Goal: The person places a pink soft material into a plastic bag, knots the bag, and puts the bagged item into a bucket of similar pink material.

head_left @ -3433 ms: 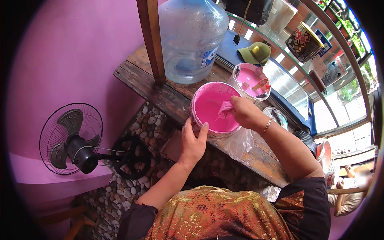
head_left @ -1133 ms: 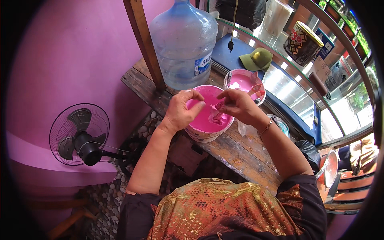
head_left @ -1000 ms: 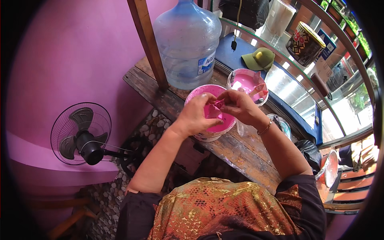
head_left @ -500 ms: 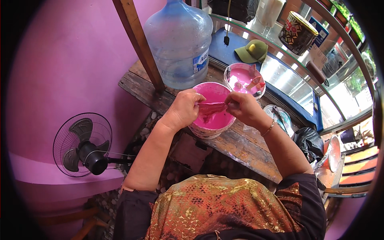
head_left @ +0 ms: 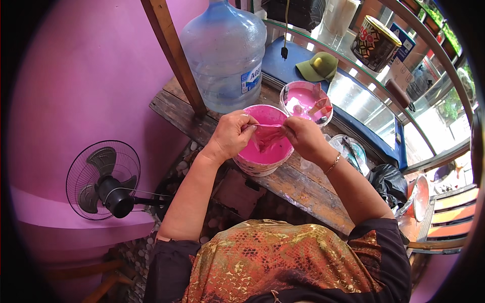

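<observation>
Both hands are over a bucket [head_left: 257,170] of pink paint standing on a worn wooden bench. Between them hangs a thin, see-through pink plastic bag [head_left: 267,137], its upper edge stretched across and its lower part drooping inside the bucket's mouth. My left hand [head_left: 231,134] pinches one end of that edge between thumb and fingers. The other end is pinched in my right hand [head_left: 305,139], which wears a bracelet at the wrist. Just behind, a second tub [head_left: 283,105] holds pink paint and several stained tools.
A large clear blue water jug [head_left: 222,55] stands behind the buckets, beside a wooden post [head_left: 174,55]. A green cap [head_left: 317,66] lies on a blue surface near a glass cabinet. At left is a black fan [head_left: 103,182]; a black plastic bag [head_left: 388,182] sits at right.
The pink bag's top edge is now stretched straighter between my hands, and its body hangs lower and wider open. Both hands still pinch it. The view has shifted slightly.
</observation>
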`<state>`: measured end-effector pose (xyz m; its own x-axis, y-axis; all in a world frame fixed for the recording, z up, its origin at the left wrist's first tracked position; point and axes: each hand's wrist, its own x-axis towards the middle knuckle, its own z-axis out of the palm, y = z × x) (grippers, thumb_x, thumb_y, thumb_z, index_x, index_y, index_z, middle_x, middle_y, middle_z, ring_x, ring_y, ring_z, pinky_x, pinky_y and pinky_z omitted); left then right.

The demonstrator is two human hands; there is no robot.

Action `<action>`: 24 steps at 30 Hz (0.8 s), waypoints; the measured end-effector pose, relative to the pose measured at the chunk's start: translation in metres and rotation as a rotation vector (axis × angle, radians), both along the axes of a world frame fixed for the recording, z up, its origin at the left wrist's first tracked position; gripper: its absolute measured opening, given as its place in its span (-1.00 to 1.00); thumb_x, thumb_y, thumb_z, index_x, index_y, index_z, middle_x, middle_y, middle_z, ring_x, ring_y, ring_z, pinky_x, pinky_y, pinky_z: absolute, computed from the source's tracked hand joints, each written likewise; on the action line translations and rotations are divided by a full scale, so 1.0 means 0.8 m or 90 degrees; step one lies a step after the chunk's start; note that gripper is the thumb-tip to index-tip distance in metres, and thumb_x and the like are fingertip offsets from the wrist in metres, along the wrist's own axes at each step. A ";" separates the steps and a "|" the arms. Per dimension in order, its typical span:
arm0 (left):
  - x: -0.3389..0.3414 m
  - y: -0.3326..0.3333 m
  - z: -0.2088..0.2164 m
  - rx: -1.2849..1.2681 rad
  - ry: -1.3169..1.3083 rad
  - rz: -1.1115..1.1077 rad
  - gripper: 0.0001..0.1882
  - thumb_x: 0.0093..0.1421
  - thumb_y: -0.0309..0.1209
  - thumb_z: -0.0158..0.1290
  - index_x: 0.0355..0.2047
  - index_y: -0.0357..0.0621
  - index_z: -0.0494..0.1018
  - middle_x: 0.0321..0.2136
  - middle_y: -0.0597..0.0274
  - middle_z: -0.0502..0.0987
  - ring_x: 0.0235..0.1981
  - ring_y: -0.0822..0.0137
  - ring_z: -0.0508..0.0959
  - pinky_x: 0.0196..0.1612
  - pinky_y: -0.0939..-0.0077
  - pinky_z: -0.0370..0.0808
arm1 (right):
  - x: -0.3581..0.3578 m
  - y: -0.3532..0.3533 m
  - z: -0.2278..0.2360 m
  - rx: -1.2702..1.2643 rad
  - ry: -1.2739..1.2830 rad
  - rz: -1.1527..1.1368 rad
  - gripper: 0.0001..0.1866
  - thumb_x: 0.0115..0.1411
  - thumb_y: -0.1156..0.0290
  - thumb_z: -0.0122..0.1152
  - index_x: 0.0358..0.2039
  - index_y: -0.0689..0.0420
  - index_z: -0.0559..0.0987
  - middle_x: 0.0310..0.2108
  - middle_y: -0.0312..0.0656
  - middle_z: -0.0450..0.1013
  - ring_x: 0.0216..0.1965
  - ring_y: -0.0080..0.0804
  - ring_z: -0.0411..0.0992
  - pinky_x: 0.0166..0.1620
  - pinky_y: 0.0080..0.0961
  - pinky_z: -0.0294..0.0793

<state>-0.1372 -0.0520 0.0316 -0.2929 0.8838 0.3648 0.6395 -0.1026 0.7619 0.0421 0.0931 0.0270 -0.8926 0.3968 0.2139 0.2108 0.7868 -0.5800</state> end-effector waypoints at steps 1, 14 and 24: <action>0.002 0.001 -0.004 0.001 -0.009 0.006 -0.90 0.10 -0.56 0.09 -0.36 -0.27 0.54 -0.57 0.28 0.44 -0.50 0.47 0.43 -0.42 0.52 0.36 | -0.003 -0.003 -0.001 0.027 -0.015 -0.025 -0.84 0.18 0.43 0.13 -0.33 0.28 0.47 -0.43 0.04 0.46 -0.32 0.04 0.44 -0.24 -0.22 0.41; 0.044 0.028 -0.018 -0.052 -0.117 0.063 -0.91 0.14 -0.53 0.10 -0.34 -0.28 0.53 -0.56 0.30 0.54 -0.60 0.57 0.50 -0.55 0.65 0.42 | -0.037 -0.004 0.007 -0.166 0.011 0.144 -0.68 -0.01 0.44 0.25 -0.23 0.32 0.50 -0.30 0.11 0.51 -0.25 -0.03 0.52 -0.18 -0.29 0.47; 0.016 0.023 -0.053 0.018 -0.083 0.007 -0.40 0.04 -0.69 0.05 0.12 -0.31 0.18 -0.03 0.12 0.39 0.02 0.37 0.42 -0.02 0.56 0.45 | -0.042 0.004 0.023 -0.101 -0.005 0.085 -0.83 -0.08 0.59 0.19 -0.39 0.26 0.56 -0.49 0.00 0.53 -0.40 -0.20 0.54 -0.30 -0.39 0.49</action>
